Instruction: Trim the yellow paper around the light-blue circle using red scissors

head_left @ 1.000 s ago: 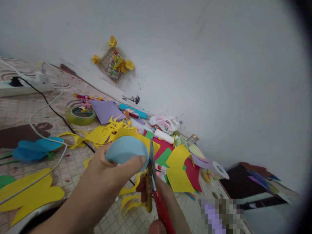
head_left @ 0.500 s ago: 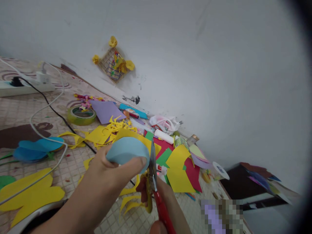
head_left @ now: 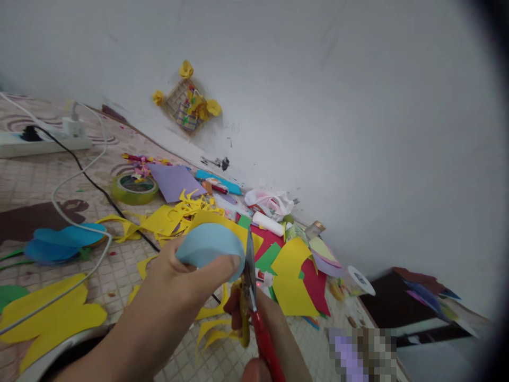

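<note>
Light blue paper (head_left: 210, 241), curved and with a rounded outline, is pinched between the thumb and fingers of my left hand (head_left: 191, 281). My right hand (head_left: 270, 323) grips a pair of scissors (head_left: 252, 276) with one red and one yellow handle. Their metal blades point upward, right beside the paper's right edge; I cannot tell whether they are biting into it. Below the hands, thin yellow paper scraps (head_left: 214, 334) lie on the table.
Yellow cut-outs (head_left: 59, 313), a blue paper shape (head_left: 59, 241), a tape roll (head_left: 135, 188), purple paper (head_left: 177, 180) and yellow sheets (head_left: 294, 276) spread over the table. A power strip (head_left: 43, 144) with cables sits at left. The wall (head_left: 358, 132) rises behind, carrying a flowered ornament (head_left: 186, 109).
The view has shifted very slightly, so the table things appear a little further right. Both hands keep their hold on the paper and the scissors, almost unmoved.
</note>
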Available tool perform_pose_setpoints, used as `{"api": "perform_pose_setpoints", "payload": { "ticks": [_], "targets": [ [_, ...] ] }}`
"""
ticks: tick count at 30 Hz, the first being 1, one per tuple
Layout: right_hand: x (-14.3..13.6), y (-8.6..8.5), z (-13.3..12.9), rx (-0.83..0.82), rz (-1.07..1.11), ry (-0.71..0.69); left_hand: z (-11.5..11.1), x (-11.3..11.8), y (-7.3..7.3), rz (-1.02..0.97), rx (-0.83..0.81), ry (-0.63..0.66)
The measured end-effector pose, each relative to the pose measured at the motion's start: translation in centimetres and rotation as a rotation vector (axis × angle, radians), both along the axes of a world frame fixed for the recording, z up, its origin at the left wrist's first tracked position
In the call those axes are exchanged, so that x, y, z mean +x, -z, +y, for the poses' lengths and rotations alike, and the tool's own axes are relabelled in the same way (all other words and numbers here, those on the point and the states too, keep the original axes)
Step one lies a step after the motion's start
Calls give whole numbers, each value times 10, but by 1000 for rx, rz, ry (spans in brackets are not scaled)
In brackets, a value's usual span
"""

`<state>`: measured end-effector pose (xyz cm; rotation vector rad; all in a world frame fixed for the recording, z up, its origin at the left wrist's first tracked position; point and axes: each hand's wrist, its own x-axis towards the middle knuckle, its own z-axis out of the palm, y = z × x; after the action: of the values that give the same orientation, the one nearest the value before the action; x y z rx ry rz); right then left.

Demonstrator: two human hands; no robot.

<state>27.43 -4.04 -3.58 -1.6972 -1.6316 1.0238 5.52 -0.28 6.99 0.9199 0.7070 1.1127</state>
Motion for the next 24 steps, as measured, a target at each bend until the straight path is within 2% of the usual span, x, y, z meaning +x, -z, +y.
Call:
{"api": "perform_pose_setpoints", "payload": {
  "ticks": [3,9,12,15,18,21,24],
  "targets": [
    [-1,-1,-6,71,13,-15,0,-1,1,-13,-22,40],
    [-15,-12,-32,217,-55,33,-1,0,1,-20,-65,20],
    [-17,-17,-31,176,-41,51,-1,1,4,-2,-59,-26],
    [-11,-16,-19,64,-16,49,0,2,6,3,-65,-82],
    [-4,-12,-5,-17,-16,27,0,2,7,-8,-69,-76],
    [-2,-9,0,-9,-25,39,0,1,7,-1,-82,-59],
    [-7,-13,-6,37,-17,70,1,1,7,-7,-80,-64]
  ]
}}
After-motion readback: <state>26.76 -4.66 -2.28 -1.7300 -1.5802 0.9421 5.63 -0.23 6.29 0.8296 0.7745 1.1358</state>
